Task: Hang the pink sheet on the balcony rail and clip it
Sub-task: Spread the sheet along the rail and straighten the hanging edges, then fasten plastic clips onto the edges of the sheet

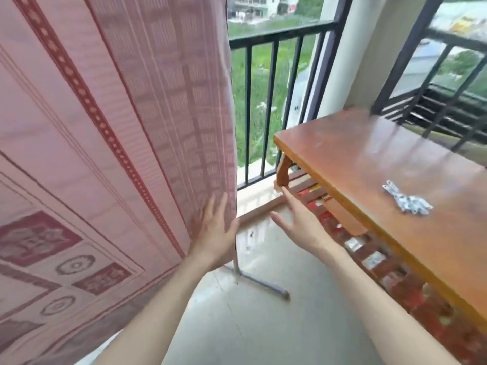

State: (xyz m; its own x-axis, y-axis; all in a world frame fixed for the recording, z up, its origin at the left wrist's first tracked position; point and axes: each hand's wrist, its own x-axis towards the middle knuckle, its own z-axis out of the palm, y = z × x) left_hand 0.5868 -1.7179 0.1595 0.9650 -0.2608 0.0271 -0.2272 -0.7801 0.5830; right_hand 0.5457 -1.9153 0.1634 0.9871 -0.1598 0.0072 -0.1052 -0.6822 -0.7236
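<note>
Sheet point(105, 127), pink w/ dark red patterned bands, hangs down the left side, covering the rail there. My left hand point(214, 233) lies flat on its right edge, fingers straight. Right hand point(297, 222) hovers just right of it, fingers spread, holding nothing. Clips point(407, 201) sit in a bunch on wooden surface point(369, 159) at right, well apart. Black rail point(279, 35) far behind.

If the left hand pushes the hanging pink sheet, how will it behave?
Probably floppy: the pink sheet hangs in soft folds and should billow, not resist. It looks thin, so likely light. The left hand lies flat on it with open fingers.
</note>
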